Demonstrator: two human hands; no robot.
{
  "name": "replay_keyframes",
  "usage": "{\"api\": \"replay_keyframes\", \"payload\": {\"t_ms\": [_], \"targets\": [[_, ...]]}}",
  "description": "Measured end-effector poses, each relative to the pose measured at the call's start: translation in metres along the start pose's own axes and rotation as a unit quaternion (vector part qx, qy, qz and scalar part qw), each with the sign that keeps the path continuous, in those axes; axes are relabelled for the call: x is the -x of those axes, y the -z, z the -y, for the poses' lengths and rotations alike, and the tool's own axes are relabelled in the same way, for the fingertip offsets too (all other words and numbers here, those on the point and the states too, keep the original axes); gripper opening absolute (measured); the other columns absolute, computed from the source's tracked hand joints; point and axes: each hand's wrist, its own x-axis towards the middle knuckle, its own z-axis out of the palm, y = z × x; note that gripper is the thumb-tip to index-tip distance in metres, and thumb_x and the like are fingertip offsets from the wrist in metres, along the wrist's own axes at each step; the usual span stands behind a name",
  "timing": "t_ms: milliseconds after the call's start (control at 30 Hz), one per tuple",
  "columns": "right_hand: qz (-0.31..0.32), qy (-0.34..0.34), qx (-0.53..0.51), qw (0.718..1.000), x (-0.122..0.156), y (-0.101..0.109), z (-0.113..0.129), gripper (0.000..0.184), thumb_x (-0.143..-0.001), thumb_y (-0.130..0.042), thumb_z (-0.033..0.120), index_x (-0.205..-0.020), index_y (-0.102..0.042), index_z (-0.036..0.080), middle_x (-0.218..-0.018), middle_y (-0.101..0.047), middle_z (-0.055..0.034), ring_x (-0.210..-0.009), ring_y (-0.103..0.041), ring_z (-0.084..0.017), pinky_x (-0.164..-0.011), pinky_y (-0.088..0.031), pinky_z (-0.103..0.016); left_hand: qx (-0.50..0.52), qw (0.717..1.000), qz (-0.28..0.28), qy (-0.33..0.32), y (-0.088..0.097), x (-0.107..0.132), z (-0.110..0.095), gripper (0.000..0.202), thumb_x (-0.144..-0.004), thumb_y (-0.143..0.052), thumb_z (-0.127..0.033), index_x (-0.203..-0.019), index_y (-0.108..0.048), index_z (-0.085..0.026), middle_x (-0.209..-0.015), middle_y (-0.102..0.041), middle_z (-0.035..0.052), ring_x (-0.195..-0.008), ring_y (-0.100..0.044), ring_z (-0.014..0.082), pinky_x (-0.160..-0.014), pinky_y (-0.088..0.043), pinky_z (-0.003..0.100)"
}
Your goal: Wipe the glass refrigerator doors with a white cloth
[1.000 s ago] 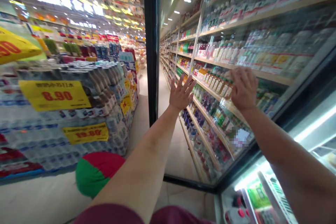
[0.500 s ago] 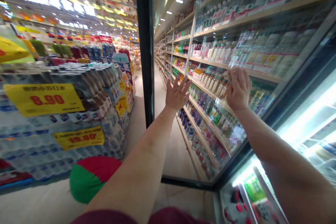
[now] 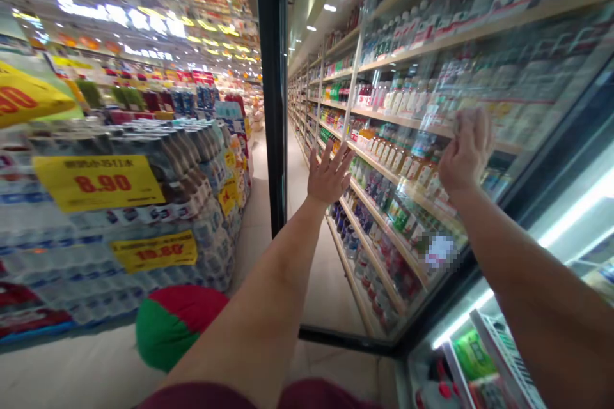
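Note:
A glass door (image 3: 330, 307) in a dark frame stands swung out in front of me, with drink shelves showing through or mirrored in the pane. My left hand (image 3: 329, 176) lies against the glass near the outer frame edge, fingers spread and holding nothing. Farther right, my right hand (image 3: 466, 150) is up at the pane with its fingers bent and pressed together. A small pale patch shows at those fingertips, too blurred to name.
A lit cooler with bottles and a green pack (image 3: 474, 354) opens at the lower right. To the left rises a stack of shrink-wrapped bottles (image 3: 96, 294) with a yellow price sign (image 3: 98, 183). A red and green round stool (image 3: 177, 326) sits by my left forearm.
My right hand has moved right and slightly up across the glass. The left hand keeps its place on the pane while the view shifts a little.

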Motion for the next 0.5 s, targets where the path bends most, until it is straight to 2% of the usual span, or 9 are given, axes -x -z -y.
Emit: {"api": "replay_keyframes", "payload": {"t_ms": [67, 133, 200, 267, 333, 367, 433, 500], "targets": [[-0.031, -0.050, -0.013, 0.998, -0.007, -0.003, 0.001, 0.054, -0.103, -0.030, 0.020, -0.155, -0.043, 0.009, -0.163, -0.034, -0.0196, -0.152, -0.029, -0.040, -0.122, -0.025, -0.061, 0.004, 1.000, 0.006, 0.003, 0.000, 0.000, 0.000, 0.056, -0.104, -0.048, -0.037, -0.159, -0.041, -0.028, -0.164, -0.031, 0.0035, -0.156, -0.001, 0.0295, -0.127, 0.006, 0.062], [-0.027, -0.046, -0.020, 0.998, -0.003, -0.007, 0.015, 0.054, -0.104, -0.029, 0.021, -0.156, -0.042, 0.012, -0.164, -0.033, -0.0177, -0.153, -0.027, -0.040, -0.122, -0.024, -0.063, 0.005, 1.000, 0.007, 0.003, 0.000, 0.000, 0.000, 0.056, -0.104, -0.047, -0.037, -0.159, -0.040, -0.028, -0.165, -0.030, 0.0030, -0.156, 0.000, 0.0294, -0.127, 0.007, 0.062], [0.018, 0.025, -0.023, 0.999, 0.008, -0.011, 0.034, 0.054, -0.102, -0.035, 0.021, -0.155, -0.045, 0.016, -0.163, -0.037, -0.0144, -0.153, -0.027, -0.039, -0.120, -0.029, -0.063, 0.003, 1.000, 0.006, 0.002, 0.000, 0.000, 0.001, 0.056, -0.105, -0.047, -0.038, -0.159, -0.040, -0.028, -0.165, -0.029, 0.0028, -0.156, 0.001, 0.0290, -0.127, 0.007, 0.062], [0.094, 0.139, -0.033, 0.985, 0.015, -0.014, 0.049, 0.054, -0.099, -0.041, 0.019, -0.152, -0.049, 0.022, -0.159, -0.045, -0.0093, -0.152, -0.032, -0.036, -0.119, -0.034, -0.059, 0.002, 1.000, 0.007, 0.002, 0.000, 0.000, 0.001, 0.055, -0.105, -0.046, -0.038, -0.158, -0.041, -0.027, -0.165, -0.030, 0.0027, -0.156, 0.001, 0.0286, -0.127, 0.008, 0.061], [0.157, 0.219, -0.046, 0.962, 0.012, -0.014, 0.053, 0.054, -0.097, -0.044, 0.017, -0.150, -0.052, 0.028, -0.155, -0.051, -0.0046, -0.150, -0.037, -0.032, -0.119, -0.036, -0.055, 0.001, 1.000, 0.010, 0.002, 0.001, -0.001, 0.001, 0.055, -0.105, -0.046, -0.038, -0.158, -0.042, -0.027, -0.164, -0.030, 0.0029, -0.156, 0.001, 0.0283, -0.127, 0.009, 0.060], [0.166, 0.228, -0.050, 0.958, 0.006, -0.013, 0.049, 0.055, -0.097, -0.044, 0.017, -0.150, -0.052, 0.029, -0.155, -0.051, -0.0039, -0.150, -0.037, -0.031, -0.120, -0.035, -0.055, 0.000, 1.000, 0.009, 0.002, 0.001, -0.001, 0.001, 0.055, -0.104, -0.046, -0.038, -0.158, -0.042, -0.027, -0.164, -0.030, 0.0030, -0.156, 0.002, 0.0282, -0.127, 0.009, 0.060], [0.132, 0.173, -0.048, 0.975, -0.013, -0.011, 0.036, 0.055, -0.099, -0.042, 0.018, -0.153, -0.048, 0.027, -0.159, -0.045, -0.0056, -0.151, -0.034, -0.034, -0.121, -0.030, -0.059, -0.003, 1.000, 0.002, 0.000, 0.002, -0.001, 0.001, 0.055, -0.104, -0.046, -0.038, -0.158, -0.042, -0.027, -0.164, -0.030, 0.0028, -0.156, 0.002, 0.0280, -0.127, 0.009, 0.060], [0.051, 0.069, -0.037, 0.996, -0.032, -0.011, 0.022, 0.056, -0.101, -0.037, 0.021, -0.157, -0.042, 0.022, -0.164, -0.037, -0.0092, -0.151, -0.029, -0.039, -0.121, -0.026, -0.063, -0.002, 1.000, -0.002, -0.003, 0.003, 0.000, 0.001, 0.056, -0.104, -0.047, -0.037, -0.159, -0.041, -0.027, -0.165, -0.030, 0.0025, -0.156, 0.001, 0.0282, -0.127, 0.008, 0.060]]}}
